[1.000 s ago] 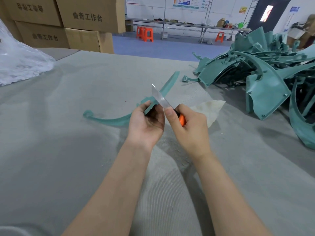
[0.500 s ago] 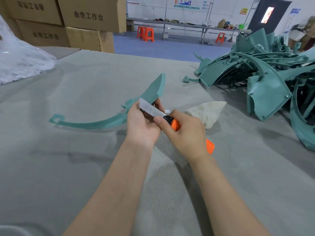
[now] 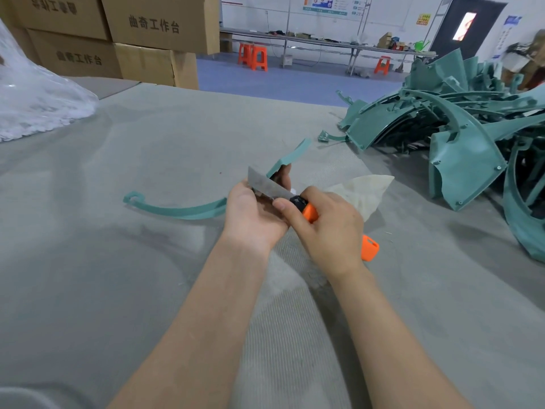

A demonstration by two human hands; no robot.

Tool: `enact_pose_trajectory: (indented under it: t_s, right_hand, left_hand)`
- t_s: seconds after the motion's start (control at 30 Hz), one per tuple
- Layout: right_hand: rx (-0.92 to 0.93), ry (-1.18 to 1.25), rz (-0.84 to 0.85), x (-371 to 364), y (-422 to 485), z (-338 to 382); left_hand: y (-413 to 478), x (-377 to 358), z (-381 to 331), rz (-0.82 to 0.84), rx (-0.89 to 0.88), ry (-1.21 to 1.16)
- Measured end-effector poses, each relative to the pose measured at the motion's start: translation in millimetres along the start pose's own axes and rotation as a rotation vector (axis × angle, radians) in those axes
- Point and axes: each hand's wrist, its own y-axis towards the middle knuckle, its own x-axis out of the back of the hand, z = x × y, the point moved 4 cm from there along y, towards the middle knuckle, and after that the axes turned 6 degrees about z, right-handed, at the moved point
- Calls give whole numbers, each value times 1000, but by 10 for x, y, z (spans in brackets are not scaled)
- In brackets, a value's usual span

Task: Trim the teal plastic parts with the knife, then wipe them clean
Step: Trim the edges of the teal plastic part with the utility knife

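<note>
A long curved teal plastic part (image 3: pixel 180 210) arcs over the grey table, its hooked end at the left and its broad end rising behind my fingers. My left hand (image 3: pixel 255 209) grips it at the middle. My right hand (image 3: pixel 327 225) holds an orange-handled utility knife (image 3: pixel 309 212). Its bare steel blade (image 3: pixel 265 185) lies across my left fingers against the part. A crumpled beige wiping cloth (image 3: pixel 362 191) lies on the table just behind my right hand.
A big heap of teal plastic parts (image 3: pixel 460 137) fills the right side of the grey felt table (image 3: pixel 118 276). A clear plastic bag (image 3: pixel 35 104) lies at the far left. Stacked cardboard boxes (image 3: pixel 124 33) stand behind the table.
The teal part has turned in my left hand, its broad end tipping rightward and its hooked end shifting. The blade has dropped from pointing up to lying low across the part.
</note>
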Motion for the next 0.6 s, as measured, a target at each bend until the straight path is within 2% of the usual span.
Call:
enact_pose_trajectory:
  t_s: [0.37, 0.6]
  right_hand:
    - [23, -1, -39, 8, 9, -14]
    - [-59, 146, -1, 50, 6, -33]
  left_hand:
    - [-21, 14, 4, -36, 38, 12]
    - [14, 38, -37, -48, -31, 68]
